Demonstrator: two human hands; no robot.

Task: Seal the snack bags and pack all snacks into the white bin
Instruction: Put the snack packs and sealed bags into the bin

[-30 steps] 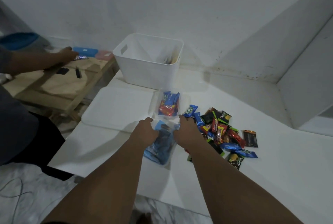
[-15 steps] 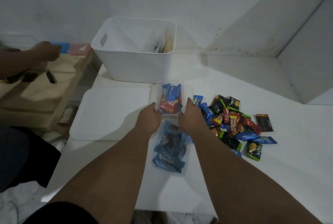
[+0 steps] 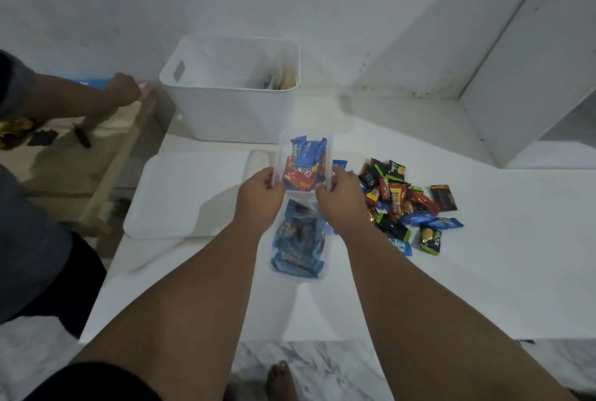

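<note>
- Two hands on one clear zip bag (image 3: 304,165): the left hand (image 3: 259,199) and right hand (image 3: 342,200) each pinch a side edge of it between thumb and curled fingers, holding it just off the table.
- That bag is stuffed with red and blue packets. One blue wrapper inside reads something like "alpa"; the red ones are too blurry to read.
- A second clear bag (image 3: 298,242), full of blue packets, lies flat on the white table (image 3: 483,255), right under the wrists.
- Loose snacks (image 3: 403,204) sit in a heap just right of the hands. One blue packet at the near edge also shows "alpa"; the black, green and red labels are unreadable.
- The white bin (image 3: 232,91) stands behind the held bag, against the wall, with a few packets leaning in its right corner.
- A flat white lid (image 3: 190,194) lies left of the hands.
- The room is plain: scuffed white walls and a marbled floor (image 3: 322,368). On the left, another person's hand (image 3: 124,89) rests on a wooden bench (image 3: 64,158).
</note>
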